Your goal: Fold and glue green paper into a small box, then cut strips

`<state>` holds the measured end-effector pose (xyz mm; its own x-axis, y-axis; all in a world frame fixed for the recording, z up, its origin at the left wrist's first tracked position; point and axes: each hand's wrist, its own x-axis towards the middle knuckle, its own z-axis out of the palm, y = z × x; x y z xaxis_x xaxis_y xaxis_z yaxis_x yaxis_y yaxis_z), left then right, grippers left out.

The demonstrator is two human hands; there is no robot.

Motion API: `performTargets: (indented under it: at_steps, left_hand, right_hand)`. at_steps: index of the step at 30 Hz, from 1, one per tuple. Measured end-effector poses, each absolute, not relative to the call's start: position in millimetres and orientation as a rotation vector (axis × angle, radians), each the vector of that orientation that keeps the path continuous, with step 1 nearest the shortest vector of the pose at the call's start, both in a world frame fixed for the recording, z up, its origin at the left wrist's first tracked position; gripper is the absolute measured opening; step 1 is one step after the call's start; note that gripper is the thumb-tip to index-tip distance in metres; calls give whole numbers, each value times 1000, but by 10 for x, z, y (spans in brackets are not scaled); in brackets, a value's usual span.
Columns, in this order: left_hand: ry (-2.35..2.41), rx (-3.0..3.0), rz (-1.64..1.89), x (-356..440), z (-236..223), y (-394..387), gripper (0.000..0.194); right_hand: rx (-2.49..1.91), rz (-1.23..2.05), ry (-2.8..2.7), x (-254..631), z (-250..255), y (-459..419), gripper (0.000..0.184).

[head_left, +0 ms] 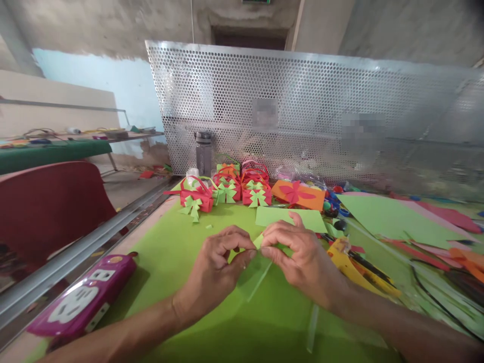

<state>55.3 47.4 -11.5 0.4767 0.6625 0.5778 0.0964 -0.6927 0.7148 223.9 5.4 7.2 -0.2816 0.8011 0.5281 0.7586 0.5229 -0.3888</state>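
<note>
Both hands meet above the green tabletop, their fingertips nearly touching. A small piece of light green paper (258, 241) is pinched between them. My left hand (223, 259) holds it with thumb and forefinger from the left, and my right hand (297, 252) does the same from the right. Parts of the paper are hidden behind the fingers. A pale, narrow strip (259, 282) shows just under the hands; I cannot tell whether it is joined to the paper. Behind the right hand lies a light green paper rectangle (291, 217).
Several red paper baskets with green bows (257, 194) stand at the back, beside an orange paper piece (302, 195). A yellow glue gun (357, 269) lies right, a translucent stick (312, 327) in front. A purple pencil case (85, 297) sits left. Perforated metal (302, 85) closes the back.
</note>
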Motion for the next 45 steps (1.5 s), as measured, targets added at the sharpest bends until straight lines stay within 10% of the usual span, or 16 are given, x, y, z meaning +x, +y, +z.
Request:
performTargets:
  at_steps: [45]
  left_hand:
    - [709,2224,1129,530,-138,521,14]
  right_hand:
    - [-1352,175,-2037,2233,76,93,17]
